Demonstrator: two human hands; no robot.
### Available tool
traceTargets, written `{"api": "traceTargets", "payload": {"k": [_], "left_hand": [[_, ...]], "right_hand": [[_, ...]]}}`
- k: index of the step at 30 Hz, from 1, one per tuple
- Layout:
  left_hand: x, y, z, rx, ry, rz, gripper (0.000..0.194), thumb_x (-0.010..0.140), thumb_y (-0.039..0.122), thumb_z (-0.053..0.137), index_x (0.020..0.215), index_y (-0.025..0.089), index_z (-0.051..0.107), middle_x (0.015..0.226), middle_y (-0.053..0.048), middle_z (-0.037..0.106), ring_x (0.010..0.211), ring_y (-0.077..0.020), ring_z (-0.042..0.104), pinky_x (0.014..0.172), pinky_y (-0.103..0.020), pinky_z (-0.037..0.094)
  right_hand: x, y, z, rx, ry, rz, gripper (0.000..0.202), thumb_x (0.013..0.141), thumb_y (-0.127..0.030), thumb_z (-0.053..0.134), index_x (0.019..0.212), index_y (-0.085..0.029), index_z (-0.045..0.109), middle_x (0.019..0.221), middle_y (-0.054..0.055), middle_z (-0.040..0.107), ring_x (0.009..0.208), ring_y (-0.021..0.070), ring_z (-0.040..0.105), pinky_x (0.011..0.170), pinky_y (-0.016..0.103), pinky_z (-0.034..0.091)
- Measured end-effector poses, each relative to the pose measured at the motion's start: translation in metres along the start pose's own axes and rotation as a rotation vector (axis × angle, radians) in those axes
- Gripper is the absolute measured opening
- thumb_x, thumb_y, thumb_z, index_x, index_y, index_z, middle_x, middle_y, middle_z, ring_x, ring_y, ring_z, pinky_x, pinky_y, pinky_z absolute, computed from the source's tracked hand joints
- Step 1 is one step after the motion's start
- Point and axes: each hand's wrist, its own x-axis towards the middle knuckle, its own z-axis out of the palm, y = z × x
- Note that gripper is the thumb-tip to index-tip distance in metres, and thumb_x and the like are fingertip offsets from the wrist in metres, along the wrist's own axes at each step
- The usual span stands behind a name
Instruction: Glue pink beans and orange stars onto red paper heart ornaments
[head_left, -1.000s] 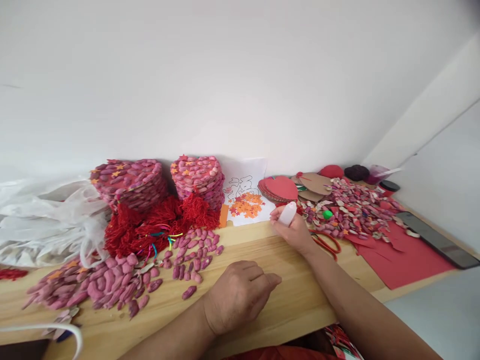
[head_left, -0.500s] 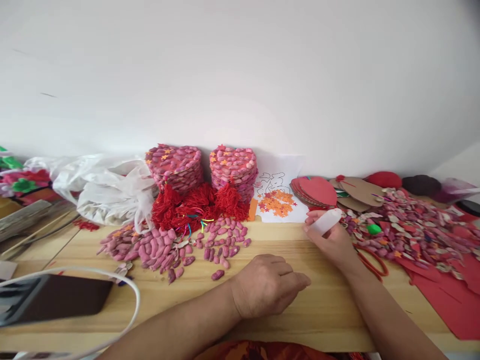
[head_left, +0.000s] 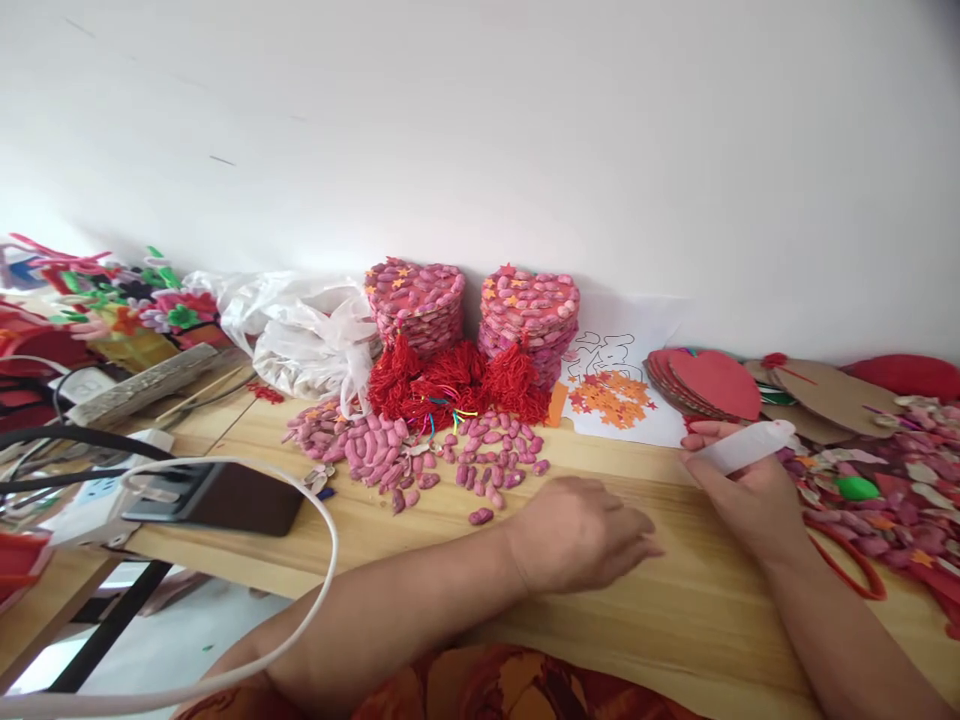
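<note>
My left hand (head_left: 581, 535) hovers over the bare wood at the front middle, its fingers loosely curled and pointing right. The palm side is hidden, so anything inside it does not show. A whitish, translucent plastic tube with a rounded end (head_left: 742, 447) lies across my right hand (head_left: 757, 505), held between thumb and fingers. Left of my left hand are loose pink-purple peanuts (head_left: 499, 450), one of them (head_left: 481, 516) apart from the pile. Orange and red paper stars (head_left: 611, 398) lie on a white sheet with an outlined character (head_left: 600, 355), beyond my hands.
Two stacks of peanut-covered hearts (head_left: 417, 300) (head_left: 529, 310) stand by the wall behind red tassels (head_left: 450, 375). Left are a white plastic bag (head_left: 311, 340), a dark box (head_left: 240, 497) and a white cable (head_left: 334, 545). Right are red heart cutouts (head_left: 712, 385) and brown cardboard pieces (head_left: 836, 395).
The view has turned left, bringing more of the left side into sight. My left hand's fingers have loosened slightly. My right hand still holds the tube in much the same way.
</note>
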Motion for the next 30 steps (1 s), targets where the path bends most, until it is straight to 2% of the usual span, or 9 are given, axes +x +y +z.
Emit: {"api": "traceTargets", "payload": {"k": [3,5,7,10,12,15,21,26,30], "left_hand": [[0.007,-0.021,-0.026,0.099,0.015,-0.351,0.047,0.101,0.046,0.041,0.08,0.016,0.07,0.076,-0.008,0.071,0.071,-0.0197,0.065,0.068,-0.031,0.049],[0.008,-0.042,-0.047,0.197,-0.007,-0.547,0.046,0.102,0.041,0.038,0.081,0.016,0.071,0.081,-0.01,0.07,0.076,-0.0196,0.066,0.072,-0.03,0.05],[0.004,-0.065,-0.063,0.301,-0.092,-0.674,0.036,0.101,0.03,0.04,0.089,0.017,0.072,0.091,-0.009,0.071,0.092,-0.0206,0.065,0.083,-0.03,0.049],[-0.005,-0.089,-0.072,0.323,-0.156,-0.748,0.026,0.093,0.016,0.047,0.09,0.017,0.073,0.096,-0.01,0.071,0.095,-0.0218,0.066,0.084,-0.03,0.049],[-0.009,-0.094,-0.071,0.324,-0.181,-0.764,0.024,0.091,0.017,0.049,0.093,0.019,0.074,0.099,-0.01,0.072,0.095,-0.0221,0.067,0.083,-0.03,0.049],[-0.009,-0.089,-0.07,0.332,-0.193,-0.771,0.026,0.094,0.03,0.051,0.094,0.019,0.074,0.098,-0.01,0.073,0.092,-0.0239,0.068,0.08,-0.032,0.049],[-0.002,-0.076,-0.072,0.35,-0.148,-0.735,0.036,0.096,0.039,0.05,0.079,0.017,0.072,0.081,-0.011,0.073,0.08,-0.0256,0.068,0.07,-0.032,0.046],[-0.001,-0.073,-0.055,0.232,-0.064,-0.542,0.032,0.097,0.035,0.051,0.077,0.018,0.069,0.082,-0.007,0.07,0.078,-0.0195,0.064,0.07,-0.029,0.043],[-0.003,-0.076,-0.042,0.156,-0.03,-0.432,0.031,0.097,0.033,0.049,0.08,0.018,0.07,0.083,-0.006,0.069,0.08,-0.0194,0.062,0.074,-0.029,0.044]], "right_hand": [[0.0,0.001,0.001,0.002,0.008,0.005,0.039,0.07,-0.037,0.074,0.105,-0.024,0.064,0.095,0.006,0.069,0.08,0.0226,0.063,0.075,0.037,0.048],[0.001,0.002,0.002,-0.001,0.018,0.006,0.037,0.07,-0.037,0.073,0.103,-0.024,0.065,0.095,0.005,0.069,0.081,0.0223,0.063,0.075,0.036,0.047],[0.0,0.002,0.002,-0.005,0.029,0.012,0.035,0.07,-0.036,0.073,0.102,-0.024,0.066,0.094,0.004,0.07,0.079,0.0213,0.063,0.073,0.035,0.046],[0.0,0.002,0.001,0.007,0.024,0.03,0.035,0.07,-0.034,0.072,0.102,-0.024,0.066,0.091,0.004,0.07,0.076,0.021,0.063,0.071,0.035,0.047],[0.0,0.002,0.001,0.021,0.02,0.033,0.035,0.07,-0.033,0.072,0.102,-0.023,0.066,0.09,0.004,0.07,0.076,0.0213,0.064,0.071,0.035,0.047],[-0.001,0.002,0.001,0.031,0.019,0.016,0.033,0.07,-0.031,0.072,0.101,-0.023,0.066,0.091,0.004,0.07,0.075,0.0207,0.063,0.071,0.035,0.047],[-0.001,0.01,0.001,0.066,-0.014,-0.065,0.03,0.078,-0.03,0.072,0.105,-0.019,0.065,0.091,0.003,0.069,0.076,0.0181,0.063,0.073,0.033,0.049],[-0.001,0.017,0.0,0.103,-0.046,-0.121,0.03,0.094,-0.034,0.063,0.118,-0.015,0.061,0.106,0.006,0.065,0.087,0.0173,0.065,0.077,0.036,0.056],[-0.006,0.01,-0.003,0.131,-0.056,-0.144,0.034,0.094,-0.031,0.063,0.124,-0.016,0.058,0.115,0.008,0.065,0.099,0.0211,0.065,0.083,0.04,0.056]]}}
